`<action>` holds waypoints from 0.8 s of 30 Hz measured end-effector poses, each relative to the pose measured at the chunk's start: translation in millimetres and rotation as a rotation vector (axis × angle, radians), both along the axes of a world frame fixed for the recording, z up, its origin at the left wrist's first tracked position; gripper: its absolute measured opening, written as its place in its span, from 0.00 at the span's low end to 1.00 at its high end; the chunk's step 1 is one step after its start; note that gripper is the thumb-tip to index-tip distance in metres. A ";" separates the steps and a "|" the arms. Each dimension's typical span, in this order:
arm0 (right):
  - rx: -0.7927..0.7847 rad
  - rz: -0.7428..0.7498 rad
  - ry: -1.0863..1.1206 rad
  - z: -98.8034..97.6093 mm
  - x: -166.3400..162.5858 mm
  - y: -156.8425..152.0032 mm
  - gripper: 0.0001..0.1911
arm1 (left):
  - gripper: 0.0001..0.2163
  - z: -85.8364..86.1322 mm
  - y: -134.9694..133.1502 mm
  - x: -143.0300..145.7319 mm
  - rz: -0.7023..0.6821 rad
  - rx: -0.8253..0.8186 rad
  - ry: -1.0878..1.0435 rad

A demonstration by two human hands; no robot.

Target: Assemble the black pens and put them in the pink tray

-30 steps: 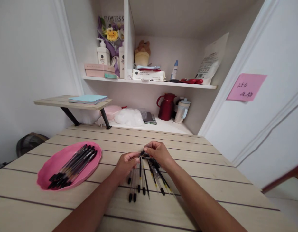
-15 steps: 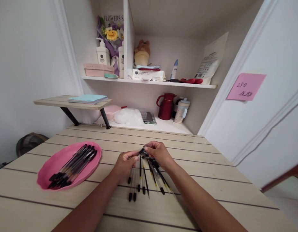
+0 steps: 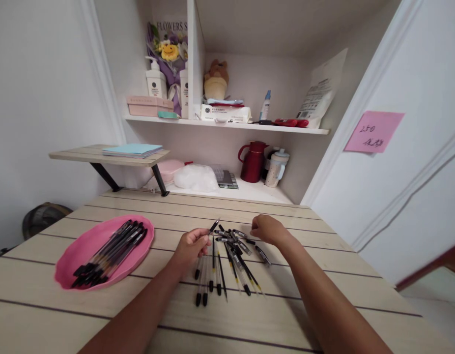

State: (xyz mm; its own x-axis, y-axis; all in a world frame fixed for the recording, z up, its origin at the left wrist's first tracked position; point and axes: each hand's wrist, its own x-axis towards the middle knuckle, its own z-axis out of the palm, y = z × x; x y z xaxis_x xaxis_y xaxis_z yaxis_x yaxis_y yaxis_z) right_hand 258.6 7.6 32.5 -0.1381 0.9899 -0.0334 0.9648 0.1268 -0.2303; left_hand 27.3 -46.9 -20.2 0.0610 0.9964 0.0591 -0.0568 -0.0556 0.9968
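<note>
My left hand [image 3: 193,246] is closed on a pen part [image 3: 214,225] with a dark front end and a fine tip pointing up and away. To the right, over the far side of the pile, my right hand [image 3: 270,229] is curled with its fingers bent down; what they hold, if anything, is hidden. Between and below the hands lie several black pen caps [image 3: 263,255], clear pen barrels [image 3: 202,290] with black ends, and thin black refills [image 3: 222,275] with yellowish sections.
At the left stands a pink scalloped tray [image 3: 65,260] holding a bundle of black pens [image 3: 111,253]. A small raised shelf [image 3: 80,154] with blue paper [image 3: 133,149] stands behind it. A red jug [image 3: 253,162] and a cup [image 3: 277,168] are at the back.
My hands were together over the pile; my right hand has moved away to the right. The pen tip in my left hand and the caps beneath now show.
</note>
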 end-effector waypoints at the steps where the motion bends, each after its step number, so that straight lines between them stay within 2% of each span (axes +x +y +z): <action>1: -0.003 -0.010 -0.010 -2.0 1.0 0.4 0.04 | 0.14 0.6 -0.2 -0.2 0.000 0.002 -0.003; 9: 0.009 0.045 -0.024 -18.1 -2.3 7.9 0.17 | 0.15 -1.3 2.0 -1.7 -0.001 -0.015 -0.035; 24: 0.112 0.089 0.018 -42.8 -22.1 7.6 0.13 | 0.14 0.2 -1.5 0.4 -0.022 -0.020 -0.029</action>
State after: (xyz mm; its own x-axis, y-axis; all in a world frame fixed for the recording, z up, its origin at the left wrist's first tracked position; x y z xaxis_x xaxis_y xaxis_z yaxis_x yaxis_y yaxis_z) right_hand 236.5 15.3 -10.3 -0.2254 0.9710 0.0800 0.9444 0.2379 -0.2268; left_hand 27.7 -48.5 -20.0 0.0811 0.9958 0.0415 -0.0862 -0.0345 0.9957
